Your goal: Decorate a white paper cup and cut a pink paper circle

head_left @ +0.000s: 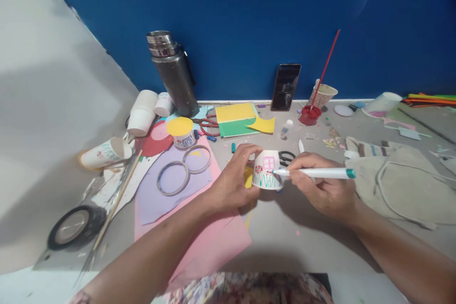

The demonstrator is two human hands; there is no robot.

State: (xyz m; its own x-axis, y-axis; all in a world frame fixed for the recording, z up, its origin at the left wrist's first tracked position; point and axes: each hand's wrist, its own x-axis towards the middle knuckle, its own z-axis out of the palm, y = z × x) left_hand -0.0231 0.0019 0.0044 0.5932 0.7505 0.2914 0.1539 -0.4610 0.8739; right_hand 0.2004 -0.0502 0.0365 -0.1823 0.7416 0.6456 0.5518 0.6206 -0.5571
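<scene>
The left hand [237, 180] was closed round a white cup [266, 181], thumb low and fingers at the top, holding it narrow end up in front of the right hand [326, 187]. The right hand was clamped on a marker [322, 172], its tip at the cup's wall, on the side nearest that hand.

On the face that showed, much appeared done: a pink window [269, 163] had its frame and cross-bars, red dots [258, 169] lay below it to either side, and green strokes [264, 180] ran along the lower wall. The white above and beside the window was bare. The cup's far side was hidden, so how much was left there could not be told.

Beyond the left hand and to its left stood a yellow-topped cup [183, 142] with marks on its wall, seemingly further along. Farther left of that hand, another cup [107, 153] lay on its side with drawing on it, while the stacked cups [139, 121] showed plain white.
</scene>
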